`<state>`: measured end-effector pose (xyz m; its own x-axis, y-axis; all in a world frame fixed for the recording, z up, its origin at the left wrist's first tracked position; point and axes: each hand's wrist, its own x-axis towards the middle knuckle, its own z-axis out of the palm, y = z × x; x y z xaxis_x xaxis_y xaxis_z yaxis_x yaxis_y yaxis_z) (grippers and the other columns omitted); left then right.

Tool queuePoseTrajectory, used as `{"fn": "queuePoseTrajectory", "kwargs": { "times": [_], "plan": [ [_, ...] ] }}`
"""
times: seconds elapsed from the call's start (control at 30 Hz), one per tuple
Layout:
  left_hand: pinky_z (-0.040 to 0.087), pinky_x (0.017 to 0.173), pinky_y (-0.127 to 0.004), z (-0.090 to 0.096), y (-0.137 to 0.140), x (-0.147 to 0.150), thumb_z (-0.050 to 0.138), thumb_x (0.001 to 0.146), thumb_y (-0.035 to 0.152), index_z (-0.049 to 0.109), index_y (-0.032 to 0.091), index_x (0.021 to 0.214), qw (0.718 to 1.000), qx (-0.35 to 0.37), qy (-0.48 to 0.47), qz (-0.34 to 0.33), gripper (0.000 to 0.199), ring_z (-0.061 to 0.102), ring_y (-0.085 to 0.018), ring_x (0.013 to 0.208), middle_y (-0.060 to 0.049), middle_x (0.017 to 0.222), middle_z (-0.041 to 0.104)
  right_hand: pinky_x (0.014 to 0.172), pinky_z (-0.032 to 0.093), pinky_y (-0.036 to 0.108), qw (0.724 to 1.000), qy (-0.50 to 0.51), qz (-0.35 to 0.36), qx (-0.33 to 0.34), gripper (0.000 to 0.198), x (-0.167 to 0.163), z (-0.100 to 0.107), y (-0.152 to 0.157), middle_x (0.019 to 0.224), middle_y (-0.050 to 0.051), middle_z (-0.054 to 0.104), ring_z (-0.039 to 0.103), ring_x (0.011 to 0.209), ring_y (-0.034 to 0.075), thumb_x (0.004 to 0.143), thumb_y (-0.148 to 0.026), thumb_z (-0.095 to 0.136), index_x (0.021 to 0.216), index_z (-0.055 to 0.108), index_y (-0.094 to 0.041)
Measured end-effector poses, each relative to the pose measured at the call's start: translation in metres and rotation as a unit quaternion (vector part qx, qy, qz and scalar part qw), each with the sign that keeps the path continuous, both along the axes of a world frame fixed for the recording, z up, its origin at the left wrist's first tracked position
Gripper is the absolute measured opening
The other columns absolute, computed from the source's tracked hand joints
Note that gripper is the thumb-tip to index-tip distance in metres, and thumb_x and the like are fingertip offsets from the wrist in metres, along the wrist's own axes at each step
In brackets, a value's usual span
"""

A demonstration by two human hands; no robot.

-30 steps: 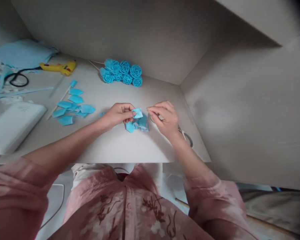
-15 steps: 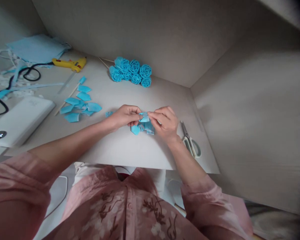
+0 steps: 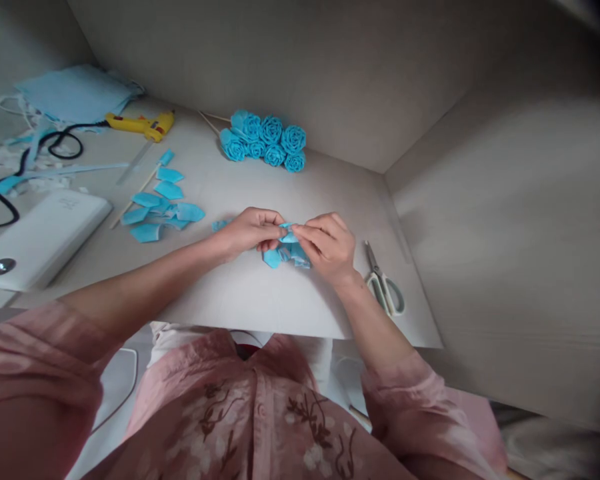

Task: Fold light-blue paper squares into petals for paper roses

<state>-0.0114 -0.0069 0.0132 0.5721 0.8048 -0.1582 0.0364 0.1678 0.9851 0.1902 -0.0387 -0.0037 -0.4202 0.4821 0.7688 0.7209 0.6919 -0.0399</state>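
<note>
Between the fingertips of both hands is a small blue fabric petal (image 3: 289,236). My left hand (image 3: 256,231) pinches its left side, thumb on top. My right hand (image 3: 330,243) grips its right edge with thumb and fingers close together. Just below, several loose blue pieces (image 3: 271,258) lie on the table, partly covered by my hands. Another blue scrap (image 3: 221,225) shows beside my left wrist. Farther left is a scattered group of cut blue petals (image 3: 146,232), next to a thin wooden stick (image 3: 136,195) with a blue tip.
Blue fabric roses (image 3: 274,140) on sticks lie at the back. A yellow glue gun (image 3: 150,125), a stack of blue masks (image 3: 75,93), white scraps and a white power bank (image 3: 50,233) occupy the left. Scissors (image 3: 380,283) lie right of my right hand. Cardboard-like walls (image 3: 505,233) enclose the table.
My right fingertips have moved slightly left over the petal, closer to my left thumb, and less of it shows. The view has shifted a little; the other things lie as before.
</note>
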Motion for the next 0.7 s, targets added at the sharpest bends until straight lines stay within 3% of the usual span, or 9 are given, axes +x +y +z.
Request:
{"fn": "queuePoseTrajectory", "kwargs": {
  "times": [0.27, 0.4, 0.53, 0.7],
  "plan": [
    [0.033, 0.046, -0.019, -0.002, 0.002, -0.002, 0.066, 0.075, 0.023, 0.06, 0.016, 0.067, 0.999, -0.029, -0.04, -0.016, 0.012, 0.046, -0.006, 0.044, 0.002, 0.05, 0.055, 0.064, 0.045, 0.031, 0.999, 0.008, 0.033, -0.002, 0.016, -0.002, 0.002, -0.001, 0.079, 0.002, 0.067, 0.056, 0.072, 0.016, 0.093, -0.021, 0.059, 0.096, 0.073, -0.027],
    [0.032, 0.045, -0.02, -0.003, 0.004, -0.004, 0.067, 0.074, 0.026, 0.059, 0.016, 0.068, 0.998, -0.049, -0.047, -0.003, 0.015, 0.046, -0.007, 0.044, 0.002, 0.05, 0.055, 0.071, 0.049, 0.035, 0.996, -0.015, 0.052, -0.076, 0.024, 0.0, 0.004, -0.002, 0.091, 0.004, 0.068, 0.059, 0.083, 0.018, 0.093, -0.023, 0.053, 0.108, 0.072, -0.027],
    [0.032, 0.045, -0.019, -0.003, 0.005, -0.005, 0.068, 0.074, 0.026, 0.059, 0.015, 0.068, 1.0, -0.001, -0.011, -0.004, 0.015, 0.045, -0.006, 0.044, 0.002, 0.051, 0.056, 0.082, 0.051, 0.039, 0.985, 0.048, 0.055, -0.155, 0.027, 0.001, 0.009, -0.004, 0.1, 0.005, 0.065, 0.06, 0.095, 0.02, 0.095, -0.028, 0.05, 0.111, 0.072, -0.028],
    [0.036, 0.047, -0.019, -0.003, 0.003, -0.001, 0.07, 0.073, 0.03, 0.062, 0.014, 0.073, 0.996, 0.077, 0.016, -0.033, 0.018, 0.049, -0.007, 0.048, 0.003, 0.053, 0.056, 0.089, 0.053, 0.038, 0.94, 0.162, 0.063, -0.292, 0.039, -0.002, 0.01, -0.005, 0.117, 0.007, 0.066, 0.062, 0.107, 0.02, 0.094, -0.036, 0.054, 0.132, 0.058, -0.027]
  ]
}}
